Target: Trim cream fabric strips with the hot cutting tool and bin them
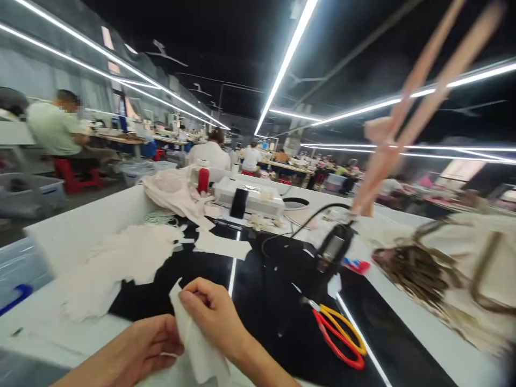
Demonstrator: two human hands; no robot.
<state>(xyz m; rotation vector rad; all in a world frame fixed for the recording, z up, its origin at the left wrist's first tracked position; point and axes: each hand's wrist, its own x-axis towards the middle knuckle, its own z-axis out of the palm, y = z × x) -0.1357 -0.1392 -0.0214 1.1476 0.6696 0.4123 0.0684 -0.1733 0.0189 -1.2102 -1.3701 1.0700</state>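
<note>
A white piece of fabric (197, 349) hangs from my right hand (213, 314), whose thumb and fingers pinch its upper edge. My left hand (149, 344) is at the cloth's left side with the fingers curled; whether they grip it is partly hidden. Both hands are low over the near edge of a glossy black work surface (262, 322). To the right lie scissors (338, 336) with one red and one yellow handle. A flat cream fabric piece (221, 246) rests beyond my hands, and a pile of pale fabric pieces (116, 258) spreads to the left.
A black device with a cable (334, 247) hangs by pink straps (387, 140). Farther back are a white box (250, 194), a dark phone-like object (239, 203) and a red thread cone (203, 180). Brown straps (419, 271) lie on the right. Other people sit at tables beyond.
</note>
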